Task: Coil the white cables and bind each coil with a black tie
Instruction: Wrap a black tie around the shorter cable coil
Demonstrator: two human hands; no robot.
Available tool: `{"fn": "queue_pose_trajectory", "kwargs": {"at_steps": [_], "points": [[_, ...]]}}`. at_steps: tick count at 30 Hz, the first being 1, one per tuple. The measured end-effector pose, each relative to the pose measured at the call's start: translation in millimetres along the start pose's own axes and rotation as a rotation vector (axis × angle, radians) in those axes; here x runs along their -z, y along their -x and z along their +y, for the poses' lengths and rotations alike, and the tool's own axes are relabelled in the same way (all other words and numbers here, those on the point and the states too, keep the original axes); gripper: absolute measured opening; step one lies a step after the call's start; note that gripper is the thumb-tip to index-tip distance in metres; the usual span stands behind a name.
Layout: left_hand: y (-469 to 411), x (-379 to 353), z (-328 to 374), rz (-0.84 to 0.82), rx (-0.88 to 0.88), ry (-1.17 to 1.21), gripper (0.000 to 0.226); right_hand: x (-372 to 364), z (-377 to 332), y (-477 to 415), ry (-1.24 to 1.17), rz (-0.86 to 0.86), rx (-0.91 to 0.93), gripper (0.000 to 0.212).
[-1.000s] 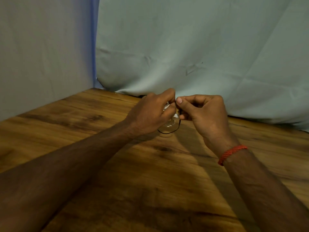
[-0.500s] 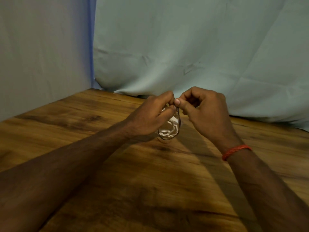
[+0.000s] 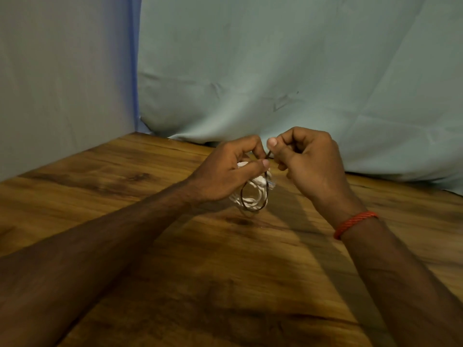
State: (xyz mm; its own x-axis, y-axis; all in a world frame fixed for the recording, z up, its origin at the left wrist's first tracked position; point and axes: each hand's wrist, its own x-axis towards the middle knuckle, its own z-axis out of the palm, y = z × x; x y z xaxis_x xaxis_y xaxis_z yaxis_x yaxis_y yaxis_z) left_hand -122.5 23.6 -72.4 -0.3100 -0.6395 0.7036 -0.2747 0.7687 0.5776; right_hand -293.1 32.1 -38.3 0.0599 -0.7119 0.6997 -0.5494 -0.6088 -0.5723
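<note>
Left hand (image 3: 225,175) grips the white cable coil (image 3: 250,198), right hand (image 3: 309,161) pinches the black tie (image 3: 253,209), now drawn higher; binding looks underway.

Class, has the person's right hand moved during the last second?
Yes: the right hand has risen slightly, its knuckles higher against the pale blue cloth backdrop behind the wooden table.

Coiled white cable (image 3: 253,196) inside black tie (image 3: 253,209) loop

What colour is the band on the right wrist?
Orange-red wristband, twisted like cord, clearest in the head view.
</note>
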Motion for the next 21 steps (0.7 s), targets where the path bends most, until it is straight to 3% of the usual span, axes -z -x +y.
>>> {"fn": "queue_pose_trajectory", "kwargs": {"at_steps": [10, 15, 21], "points": [[0, -5, 3, -0.029, 0.054, 0.103, 0.016, 18, 8, -11, -0.076, 0.305, -0.054, 0.023], [3, -5, 6, -0.101, 0.041, 0.154, 0.029, 24, 13, -15, -0.027, 0.329, -0.059, 0.024], [2, -6, 4, -0.134, 0.090, 0.244, 0.017, 24, 21, -15, -0.003, 0.307, -0.084, 0.021]]}}
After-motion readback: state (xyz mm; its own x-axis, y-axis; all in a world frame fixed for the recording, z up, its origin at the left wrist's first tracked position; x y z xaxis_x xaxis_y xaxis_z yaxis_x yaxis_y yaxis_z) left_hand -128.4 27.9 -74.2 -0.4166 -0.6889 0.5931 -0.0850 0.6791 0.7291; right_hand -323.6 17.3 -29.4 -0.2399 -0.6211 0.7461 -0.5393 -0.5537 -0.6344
